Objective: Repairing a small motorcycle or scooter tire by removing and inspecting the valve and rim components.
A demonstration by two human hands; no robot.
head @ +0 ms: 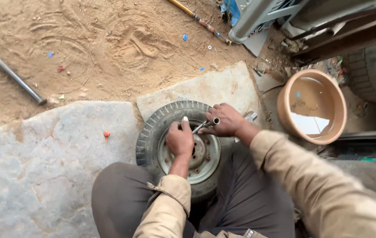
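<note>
Below, the left hand (180, 140) sat closed over one arm of a silver metal cross wrench (203, 125), knuckles up, right above the grey steel wheel rim (205, 161). The right hand (227, 120) gripped the opposite arm, fingers wrapped round it; an open socket end poked out beside its thumb and another end showed past the wrist. The wrench's long axis ran from lower left to upper right across the hub, both hands on it, the left nearer the rim centre and the right out over the tread. The small black ribbed rubber tyre (150, 141) lay flat between the person's knees, half on a pale flat stone slab (42, 158), directly under the hands. Further right stood a round terracotta-coloured basin (285, 110) holding a little water. Well apart, on the sandy ground, lay a long grey metal bar (9, 72) and a yellow-handled rod (197, 17).
</note>
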